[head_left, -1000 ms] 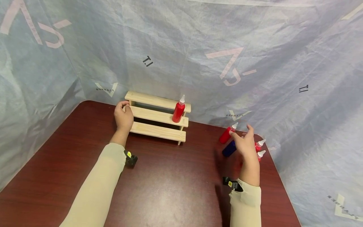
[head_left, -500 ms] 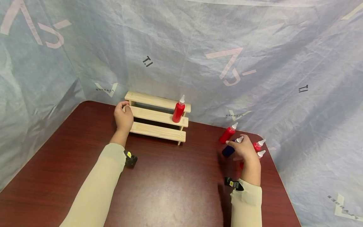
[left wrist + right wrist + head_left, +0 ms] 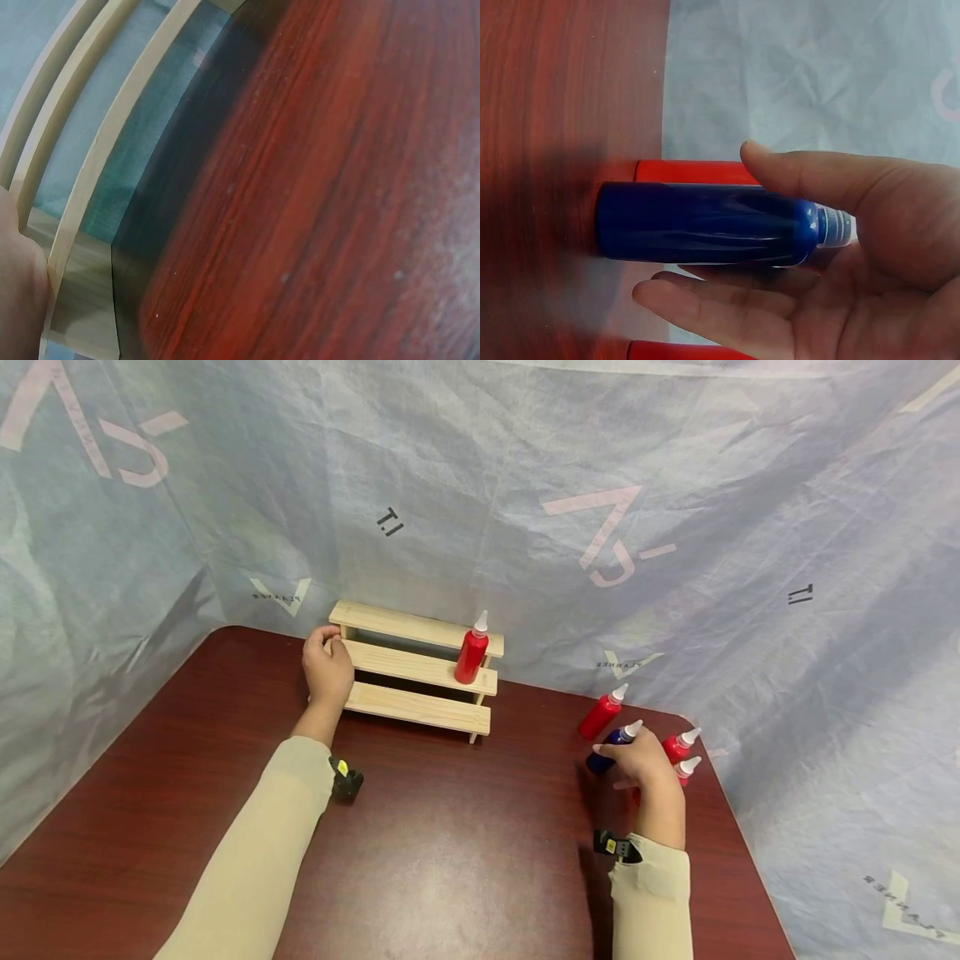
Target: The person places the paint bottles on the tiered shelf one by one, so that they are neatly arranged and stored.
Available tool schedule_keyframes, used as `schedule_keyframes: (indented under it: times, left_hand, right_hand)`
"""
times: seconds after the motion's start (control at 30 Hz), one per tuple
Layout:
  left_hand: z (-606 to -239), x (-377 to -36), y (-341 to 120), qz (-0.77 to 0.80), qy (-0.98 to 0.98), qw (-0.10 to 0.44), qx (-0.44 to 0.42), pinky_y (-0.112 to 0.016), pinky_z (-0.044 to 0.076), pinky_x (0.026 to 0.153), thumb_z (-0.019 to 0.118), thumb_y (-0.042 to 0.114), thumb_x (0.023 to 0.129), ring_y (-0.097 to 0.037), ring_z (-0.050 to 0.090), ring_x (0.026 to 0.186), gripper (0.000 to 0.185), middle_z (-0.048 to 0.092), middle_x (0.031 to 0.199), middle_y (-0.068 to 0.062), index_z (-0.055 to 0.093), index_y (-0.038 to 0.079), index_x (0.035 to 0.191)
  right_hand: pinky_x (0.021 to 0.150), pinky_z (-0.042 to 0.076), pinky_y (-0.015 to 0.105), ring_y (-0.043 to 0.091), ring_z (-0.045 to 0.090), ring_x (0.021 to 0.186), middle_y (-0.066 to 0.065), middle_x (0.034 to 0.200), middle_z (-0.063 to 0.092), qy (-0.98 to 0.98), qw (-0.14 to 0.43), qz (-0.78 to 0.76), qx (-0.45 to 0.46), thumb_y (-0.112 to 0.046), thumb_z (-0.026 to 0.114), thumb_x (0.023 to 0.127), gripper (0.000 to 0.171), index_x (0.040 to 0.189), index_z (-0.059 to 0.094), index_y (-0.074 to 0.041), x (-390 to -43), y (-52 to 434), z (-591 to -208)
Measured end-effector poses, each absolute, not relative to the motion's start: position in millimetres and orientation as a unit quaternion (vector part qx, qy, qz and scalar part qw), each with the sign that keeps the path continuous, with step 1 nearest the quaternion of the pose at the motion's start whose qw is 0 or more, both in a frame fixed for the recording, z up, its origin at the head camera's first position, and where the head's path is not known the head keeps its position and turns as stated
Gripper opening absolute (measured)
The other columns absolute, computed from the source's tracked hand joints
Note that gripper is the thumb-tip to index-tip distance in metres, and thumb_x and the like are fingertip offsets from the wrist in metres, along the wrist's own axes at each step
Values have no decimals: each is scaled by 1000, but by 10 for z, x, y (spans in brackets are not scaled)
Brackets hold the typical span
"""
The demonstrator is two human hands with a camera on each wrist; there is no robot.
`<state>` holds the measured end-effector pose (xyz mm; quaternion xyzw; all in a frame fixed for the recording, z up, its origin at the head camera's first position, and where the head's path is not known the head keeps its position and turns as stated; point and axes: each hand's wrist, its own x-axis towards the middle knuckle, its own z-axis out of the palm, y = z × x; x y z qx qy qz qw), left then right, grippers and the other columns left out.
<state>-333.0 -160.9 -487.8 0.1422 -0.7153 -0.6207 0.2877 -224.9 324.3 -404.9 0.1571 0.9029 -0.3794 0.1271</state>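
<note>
Your right hand is wrapped around the blue bottle near the table's far right corner: the thumb lies along one side and the fingers curl under the other, closing near the shoulder just below the white nozzle. In the right wrist view, the bottle's base sits on the table. No label or print shows on it.

Three red bottles with white nozzles stand around it in that corner. One stands just beyond the blue bottle, toward the back edge; the other two sit close together on its right, by the right edge. None carries writing you can read.

Your left hand grips the left end of the wooden rack, fingers curled over the end of its steps, at the back edge of the table, left of centre. The rack has three steps. A fourth red bottle stands upright on the middle step at its right end.

Behind the table hangs a grey-blue sheet printed with pale pink and white marks. The small dark marks read as mirrored "1.1", and the word under the pale V-shaped logos looks like reversed print, too small to make out for certain.
</note>
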Motion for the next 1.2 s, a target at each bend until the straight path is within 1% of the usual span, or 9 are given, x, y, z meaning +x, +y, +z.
schedule_keyframes:
  times: [0.2, 0.37, 0.73, 0.97, 1.2]
  left_hand:
    - [-4906, -3339, -1594, -610, -720, 297, 147, -47, 44, 116, 45, 11, 111, -34, 56, 134, 27, 61, 134, -21, 63, -1, 127]
    - [-4899, -3339, -1575, -608, -717, 308, 146, -48, 44, 116, 47, 9, 111, -36, 57, 133, 25, 62, 132, -24, 63, -3, 125]
    - [-4861, -3333, -1562, -604, -717, 316, 145, -49, 39, 121, 48, 11, 111, -37, 54, 136, 25, 62, 131, -23, 63, -2, 126]
    - [-4834, -3321, -1540, -607, -711, 322, 151, -49, 39, 121, 48, 11, 111, -37, 55, 135, 24, 62, 131, -23, 63, -3, 125]
    - [-4817, -3319, -1535, -604, -708, 331, 155, -49, 40, 120, 49, 8, 110, -38, 56, 134, 23, 62, 130, -25, 63, -5, 124]
  right_hand:
    - [75, 65, 52, 48, 76, 92, 43, 137, 51, 907, 123, -372, 151, -20, 71, 99, 70, 146, 35, 17, -2254, 3246, -4062]
    - [74, 65, 51, 46, 77, 89, 44, 136, 54, 913, 125, -358, 150, -23, 70, 100, 69, 146, 37, 17, -2257, 3263, -4065]
    - [76, 65, 50, 47, 76, 97, 42, 137, 54, 917, 125, -347, 150, -24, 69, 101, 69, 146, 37, 17, -2271, 3283, -4068]
    - [77, 65, 50, 49, 74, 103, 41, 138, 52, 918, 124, -346, 151, -25, 69, 101, 69, 147, 37, 16, -2283, 3285, -4078]
    - [72, 66, 47, 40, 76, 88, 41, 132, 58, 930, 111, -320, 143, -27, 69, 101, 67, 143, 42, 17, -2286, 3279, -4112]
